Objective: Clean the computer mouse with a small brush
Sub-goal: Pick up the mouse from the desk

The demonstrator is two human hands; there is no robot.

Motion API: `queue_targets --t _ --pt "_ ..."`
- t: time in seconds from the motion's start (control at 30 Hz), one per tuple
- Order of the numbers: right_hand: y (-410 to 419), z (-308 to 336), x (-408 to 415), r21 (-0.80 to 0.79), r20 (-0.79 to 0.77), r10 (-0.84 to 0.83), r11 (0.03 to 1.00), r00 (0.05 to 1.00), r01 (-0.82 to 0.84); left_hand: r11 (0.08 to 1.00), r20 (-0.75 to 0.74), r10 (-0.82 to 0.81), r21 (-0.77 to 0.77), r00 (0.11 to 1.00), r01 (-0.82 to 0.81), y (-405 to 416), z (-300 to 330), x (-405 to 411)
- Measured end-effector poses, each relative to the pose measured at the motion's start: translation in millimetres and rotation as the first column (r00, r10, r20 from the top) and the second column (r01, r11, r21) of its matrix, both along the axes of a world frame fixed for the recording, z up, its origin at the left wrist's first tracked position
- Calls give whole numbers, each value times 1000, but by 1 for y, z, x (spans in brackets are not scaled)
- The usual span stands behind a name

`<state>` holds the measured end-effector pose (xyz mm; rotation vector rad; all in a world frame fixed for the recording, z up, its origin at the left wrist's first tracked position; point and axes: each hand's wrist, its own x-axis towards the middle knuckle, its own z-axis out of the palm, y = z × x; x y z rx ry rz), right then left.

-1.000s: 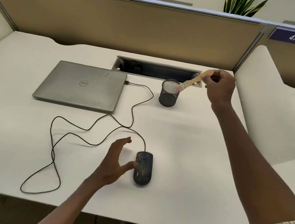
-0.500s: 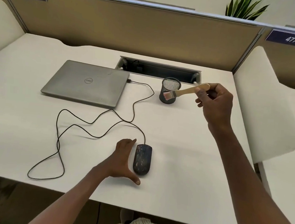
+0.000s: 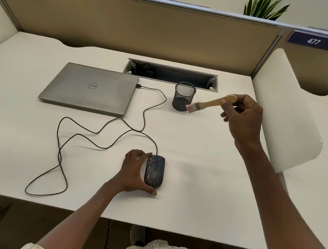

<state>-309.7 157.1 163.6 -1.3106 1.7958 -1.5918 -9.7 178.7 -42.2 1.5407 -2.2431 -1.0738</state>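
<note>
A dark, dust-speckled computer mouse (image 3: 154,170) lies near the front edge of the white desk (image 3: 203,180). My left hand (image 3: 133,172) grips its left side, thumb at the near end and fingers at the far end. My right hand (image 3: 243,117) holds a small wooden-handled brush (image 3: 206,104) in the air at the right, well behind the mouse. The pale bristles point left, beside the black mesh pen cup (image 3: 183,96).
A shut grey laptop (image 3: 90,88) lies at the back left. The mouse's black cable (image 3: 62,147) loops across the desk to it. A cable tray opening (image 3: 170,76) sits behind the cup. A cream side panel (image 3: 286,118) borders the right.
My right hand has brought the brush away from the cup's rim, lower and nearer to me. My left hand has closed around the mouse's left side.
</note>
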Motion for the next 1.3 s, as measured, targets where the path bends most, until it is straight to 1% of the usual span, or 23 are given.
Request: queue_targets --t 0.2,0.47,0.57,0.67,0.73,0.83,0.97,1.13,1.2,1.3 --pt "11 -4 -4 14 1 -14 1000 1000 14 1000 -22 9 -6 1000 -9 -1 -3 0" --pt "27 -3 -9 20 -7 -38 999 999 38 998 -39 12 -55 999 -14 1 -3 -1" --pt "34 -1 -11 24 -10 -43 999 999 43 997 -102 27 -75 994 -35 6 3 -3" --pt "42 2 -12 14 -16 -39 999 999 40 998 -205 55 -21 977 -61 15 9 -5" --pt "47 5 -12 0 -13 -35 999 999 35 997 -246 72 39 967 -64 23 14 -6" --pt "57 9 -8 -27 3 -17 999 1000 17 993 -312 108 86 944 -85 36 25 -7" --pt "67 15 7 -42 -9 63 997 998 -63 983 -380 163 146 910 -115 55 41 -4" --pt "78 23 41 -31 -91 158 986 983 -161 975 -418 196 178 887 -132 75 56 14" --pt "87 24 59 -58 -121 148 986 981 -156 976 -421 188 178 888 -122 79 62 26" --pt "103 23 88 -90 -163 76 992 984 -91 978 -436 175 183 883 -103 83 66 46"
